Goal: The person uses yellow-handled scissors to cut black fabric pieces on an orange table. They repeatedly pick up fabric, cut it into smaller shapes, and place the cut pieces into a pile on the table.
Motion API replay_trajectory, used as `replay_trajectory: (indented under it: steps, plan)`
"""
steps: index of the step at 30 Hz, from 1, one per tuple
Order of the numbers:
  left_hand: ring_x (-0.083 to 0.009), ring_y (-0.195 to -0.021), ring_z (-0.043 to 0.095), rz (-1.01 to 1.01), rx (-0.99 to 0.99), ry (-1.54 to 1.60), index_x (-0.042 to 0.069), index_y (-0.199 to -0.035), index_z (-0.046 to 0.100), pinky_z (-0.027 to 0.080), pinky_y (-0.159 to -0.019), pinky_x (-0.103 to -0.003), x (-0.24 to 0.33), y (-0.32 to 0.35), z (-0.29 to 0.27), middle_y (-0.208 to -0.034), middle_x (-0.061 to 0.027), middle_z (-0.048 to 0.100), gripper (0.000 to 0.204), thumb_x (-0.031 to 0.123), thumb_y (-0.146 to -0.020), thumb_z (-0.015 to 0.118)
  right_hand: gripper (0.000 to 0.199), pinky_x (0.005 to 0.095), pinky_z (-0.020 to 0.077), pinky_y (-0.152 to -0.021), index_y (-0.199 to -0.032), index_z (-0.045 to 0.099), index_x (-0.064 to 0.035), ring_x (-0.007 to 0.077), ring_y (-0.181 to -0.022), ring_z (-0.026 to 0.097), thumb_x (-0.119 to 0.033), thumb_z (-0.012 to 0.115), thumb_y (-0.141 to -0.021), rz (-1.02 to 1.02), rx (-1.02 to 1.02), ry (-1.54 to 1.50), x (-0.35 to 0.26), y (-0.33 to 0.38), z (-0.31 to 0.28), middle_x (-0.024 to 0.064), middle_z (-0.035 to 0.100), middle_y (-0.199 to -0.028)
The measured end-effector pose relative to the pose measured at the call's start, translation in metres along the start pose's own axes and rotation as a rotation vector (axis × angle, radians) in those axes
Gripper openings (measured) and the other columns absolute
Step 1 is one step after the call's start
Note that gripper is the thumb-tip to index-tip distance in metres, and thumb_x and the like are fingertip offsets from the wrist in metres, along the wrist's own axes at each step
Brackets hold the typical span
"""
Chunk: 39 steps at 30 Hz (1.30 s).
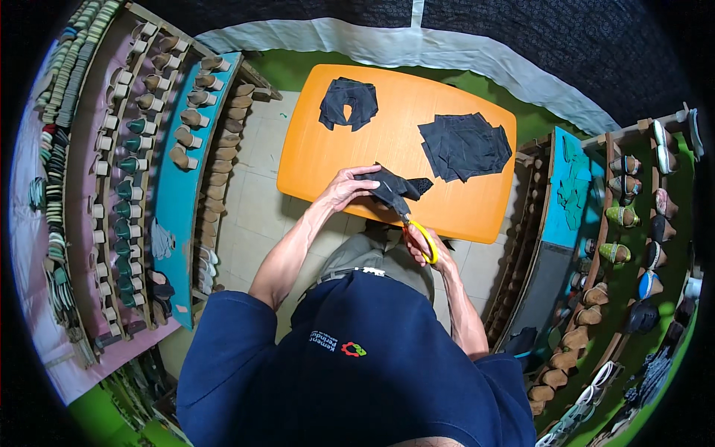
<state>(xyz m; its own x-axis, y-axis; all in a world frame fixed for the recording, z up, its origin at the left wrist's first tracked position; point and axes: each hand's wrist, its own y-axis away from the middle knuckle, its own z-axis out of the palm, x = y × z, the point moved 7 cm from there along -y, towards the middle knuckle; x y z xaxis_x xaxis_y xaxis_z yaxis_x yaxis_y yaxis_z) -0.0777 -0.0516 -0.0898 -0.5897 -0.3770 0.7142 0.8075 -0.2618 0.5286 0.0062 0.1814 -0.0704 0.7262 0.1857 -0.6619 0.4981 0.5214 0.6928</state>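
My left hand [348,188] pinches a piece of black fabric [391,188] over the near edge of the orange table [335,167]. In my right hand [428,249] is a pair of scissors [424,240] with yellow handles, its blades at the fabric's lower right side. How far the blades are parted is too small to tell. A pile of black fabric pieces [468,147] lies on the table's right side. Another black fabric stack [361,103], with a notch that shows the orange top, lies at the far left of the table.
Racks with rows of shoe lasts and shoes stand at the left [128,190] and the right [625,186]. A teal board [195,123] leans by the left rack. Behind the table hangs a dark curtain [506,37] with a white lower band. Pale floor tiles [249,201] show beside the table.
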Motion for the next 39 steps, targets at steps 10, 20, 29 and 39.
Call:
replay_trajectory:
  steps: [10, 20, 29, 39]
  plan:
    - [-0.0192, -0.103, 0.068, -0.208, -0.259, -0.12, 0.0, -0.135, 0.059, 0.054, -0.096, -0.031, 0.01, 0.001, 0.009, -0.116, -0.0115, 0.07, 0.055, -0.006, -0.08, 0.069, 0.052, 0.022, 0.0333, -0.036, -0.087, 0.055, -0.0105, 0.004, -0.042, 0.04, -0.062, 0.059, -0.093, 0.051, -0.073, 0.002, 0.001, 0.006, -0.007, -0.0059, 0.044, -0.059]
    - [-0.0168, -0.11, 0.064, -0.084, -0.239, -0.302, 0.002, -0.136, 0.059, 0.049, -0.1, -0.029, 0.012, -0.006, 0.026, -0.124, -0.0102, 0.066, 0.063, -0.004, -0.077, 0.078, 0.053, 0.022, 0.0342, -0.038, -0.089, 0.054, -0.0089, 0.005, -0.042, 0.04, -0.061, 0.056, -0.096, 0.075, -0.065, -0.041, 0.0, 0.007, 0.003, -0.0052, 0.043, -0.06]
    - [-0.0182, -0.109, 0.065, -0.153, -0.207, -0.141, 0.001, -0.139, 0.055, 0.05, -0.101, -0.03, 0.003, -0.006, 0.029, -0.123, -0.0114, 0.067, 0.064, -0.004, -0.079, 0.075, 0.056, 0.0221, 0.0336, -0.038, -0.1, 0.05, -0.0092, 0.0057, -0.047, 0.039, -0.065, 0.051, -0.096, 0.023, -0.073, -0.091, 0.006, -0.005, 0.004, -0.0008, 0.045, -0.073]
    - [-0.0188, -0.114, 0.064, -0.055, -0.185, -0.101, -0.001, -0.143, 0.051, 0.049, -0.105, -0.031, 0.007, -0.006, 0.034, -0.127, -0.0129, 0.065, 0.064, -0.008, -0.082, 0.071, 0.055, 0.0221, 0.0309, -0.037, -0.098, 0.051, -0.0089, 0.0052, -0.045, 0.037, -0.064, 0.048, -0.098, -0.023, -0.024, -0.109, 0.008, -0.006, -0.001, -0.0021, 0.043, -0.068]
